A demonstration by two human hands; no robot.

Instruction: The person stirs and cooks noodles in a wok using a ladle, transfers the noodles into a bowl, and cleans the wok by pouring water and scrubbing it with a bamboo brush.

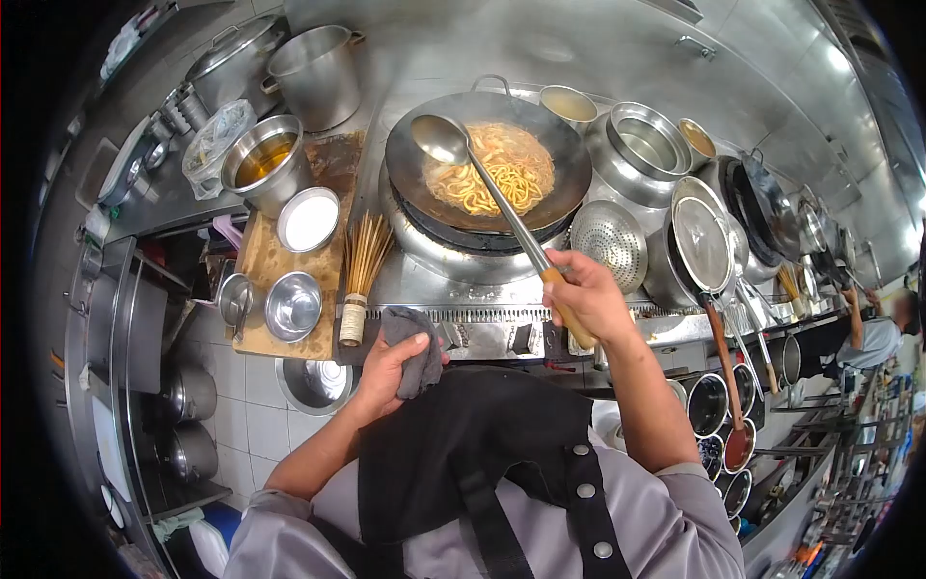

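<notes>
My right hand [583, 291] is closed around the wooden handle of a long ladle [505, 205]. The ladle's metal bowl hangs over the left part of a dark wok [571, 164] on the burner. In the wok, thick yellow noodles [502, 189] lie in a bubbling brown broth. A folded dark grey cloth [415, 351] is gripped by my left hand [394, 369], in front of the stove's edge. Close to that hand, a bamboo wok brush [367, 262] stands on the counter with its bristles up.
On the left, a wooden board [258, 336] carries metal bowls and a bowl of white contents [309, 220]. A pot of amber liquid [262, 162] stands behind. To the right are a perforated skimmer [608, 245] and a strainer [702, 241]. Another person [868, 333] stands far right.
</notes>
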